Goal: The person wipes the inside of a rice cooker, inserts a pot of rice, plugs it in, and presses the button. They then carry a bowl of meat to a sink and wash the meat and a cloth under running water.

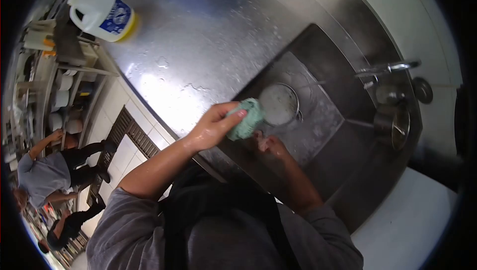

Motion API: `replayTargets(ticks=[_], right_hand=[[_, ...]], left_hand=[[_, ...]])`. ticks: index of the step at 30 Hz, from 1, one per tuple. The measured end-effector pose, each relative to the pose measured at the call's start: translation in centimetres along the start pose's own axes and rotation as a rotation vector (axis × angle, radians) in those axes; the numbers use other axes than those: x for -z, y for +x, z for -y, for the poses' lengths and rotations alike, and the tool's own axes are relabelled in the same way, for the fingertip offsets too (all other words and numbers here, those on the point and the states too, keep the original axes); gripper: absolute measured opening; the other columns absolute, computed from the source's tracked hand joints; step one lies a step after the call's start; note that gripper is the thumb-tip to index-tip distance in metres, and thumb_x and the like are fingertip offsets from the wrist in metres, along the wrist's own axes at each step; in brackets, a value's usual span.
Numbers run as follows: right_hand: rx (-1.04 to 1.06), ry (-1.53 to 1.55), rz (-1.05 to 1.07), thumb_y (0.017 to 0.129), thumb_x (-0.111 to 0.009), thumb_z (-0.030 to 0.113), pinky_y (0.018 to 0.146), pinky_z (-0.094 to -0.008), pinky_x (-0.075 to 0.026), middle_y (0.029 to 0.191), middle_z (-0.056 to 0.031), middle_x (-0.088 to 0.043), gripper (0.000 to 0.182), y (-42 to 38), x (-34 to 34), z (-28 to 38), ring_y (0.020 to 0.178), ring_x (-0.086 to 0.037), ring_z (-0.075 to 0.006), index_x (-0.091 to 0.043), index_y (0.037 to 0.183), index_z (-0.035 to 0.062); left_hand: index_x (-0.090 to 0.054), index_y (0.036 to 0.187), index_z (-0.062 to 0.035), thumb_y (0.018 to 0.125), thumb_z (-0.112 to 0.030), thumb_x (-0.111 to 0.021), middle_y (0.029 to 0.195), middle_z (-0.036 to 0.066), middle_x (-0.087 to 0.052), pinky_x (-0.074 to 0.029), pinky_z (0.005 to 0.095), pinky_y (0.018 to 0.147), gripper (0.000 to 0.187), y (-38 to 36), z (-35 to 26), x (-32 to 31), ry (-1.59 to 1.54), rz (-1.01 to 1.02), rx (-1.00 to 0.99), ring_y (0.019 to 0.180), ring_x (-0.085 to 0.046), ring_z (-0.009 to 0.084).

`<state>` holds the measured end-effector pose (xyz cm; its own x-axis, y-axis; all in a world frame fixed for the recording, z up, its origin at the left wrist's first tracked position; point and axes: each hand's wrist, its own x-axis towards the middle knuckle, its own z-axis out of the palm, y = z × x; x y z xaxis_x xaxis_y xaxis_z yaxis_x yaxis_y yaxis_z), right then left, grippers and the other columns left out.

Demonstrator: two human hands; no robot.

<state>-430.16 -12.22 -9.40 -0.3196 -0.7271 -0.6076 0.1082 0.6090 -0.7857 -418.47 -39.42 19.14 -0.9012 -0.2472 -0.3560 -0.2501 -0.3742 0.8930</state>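
Left hand [211,127] grips a green scouring pad [247,117] above the counter's [198,46] front edge, where the sink [323,116] begins. Right hand [268,146], wet, sits low in the sink beside a round strainer [279,103]; its grip cannot be determined. A white jug [102,15] stands at the counter's far corner.

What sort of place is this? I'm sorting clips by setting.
Likely a commercial kitchen's wash area: a steel sink set in a wet steel counter, a green scrubber in the left hand, and shelves of stacked crockery.
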Motion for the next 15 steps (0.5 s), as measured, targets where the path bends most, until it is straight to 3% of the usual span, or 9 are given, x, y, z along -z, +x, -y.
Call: replayTargets(ticks=[3, 5, 8, 12, 15], right_hand=[[-0.084, 0.195, -0.129, 0.089, -0.048, 0.013, 0.074, -0.0279, -0.047, 0.091, -0.0041, -0.057, 0.019, -0.2, 3.1, -0.6, 0.083, -0.055, -0.0136, -0.053, 0.105, 0.0041], [-0.042, 0.569, -0.298, 0.093, -0.045, 0.015, 0.075, -0.0295, -0.048, 0.094, -0.0054, -0.055, 0.018, -1.9, 4.5, 3.1, 0.085, -0.054, -0.0142, -0.049, 0.107, 0.0047], [0.073, 0.793, -0.328, 0.096, -0.044, 0.016, 0.075, -0.0307, -0.048, 0.097, -0.0059, -0.054, 0.017, -1.9, 6.3, 6.2, 0.087, -0.055, -0.0146, -0.048, 0.108, 0.0054], [0.152, 0.846, -0.423, 0.098, -0.043, 0.017, 0.079, -0.0298, -0.048, 0.096, -0.0048, -0.056, 0.013, -1.1, 7.4, 11.2, 0.088, -0.057, -0.0138, -0.048, 0.106, 0.0068], [0.224, 0.889, -0.451, 0.097, -0.044, 0.016, 0.073, -0.0274, -0.049, 0.093, -0.0035, -0.056, 0.014, 0.0, 8.1, 12.8, 0.083, -0.056, -0.0124, -0.050, 0.105, 0.0064]], left_hand=[[-0.061, 0.105, -0.0010, 0.098, -0.024, -0.048, 0.087, 0.000, -0.062, -0.046, 0.0223, 0.074, 0.028, 0.1, 1.1, 1.2, -0.129, 0.039, -0.005, 0.080, -0.055, 0.0054], [-0.055, 0.116, -0.0014, 0.098, -0.024, -0.047, 0.097, 0.001, -0.062, -0.045, 0.0226, 0.080, 0.030, 0.2, 1.3, 0.5, -0.208, -0.039, -0.042, 0.088, -0.056, 0.0067], [-0.045, 0.127, -0.0027, 0.098, -0.024, -0.047, 0.111, 0.003, -0.058, -0.043, 0.0248, 0.088, 0.036, 0.4, 0.6, -1.0, -0.160, -0.097, -0.070, 0.100, -0.053, 0.0087], [-0.038, 0.133, -0.0038, 0.098, -0.025, -0.046, 0.120, 0.005, -0.053, -0.040, 0.0272, 0.092, 0.042, 0.3, 0.4, -0.8, -0.116, -0.029, -0.073, 0.108, -0.049, 0.0108], [-0.037, 0.135, -0.0036, 0.099, -0.027, -0.044, 0.121, 0.006, -0.052, -0.039, 0.0280, 0.094, 0.043, 0.3, -0.2, -0.6, -0.117, 0.002, -0.038, 0.110, -0.048, 0.0120]])
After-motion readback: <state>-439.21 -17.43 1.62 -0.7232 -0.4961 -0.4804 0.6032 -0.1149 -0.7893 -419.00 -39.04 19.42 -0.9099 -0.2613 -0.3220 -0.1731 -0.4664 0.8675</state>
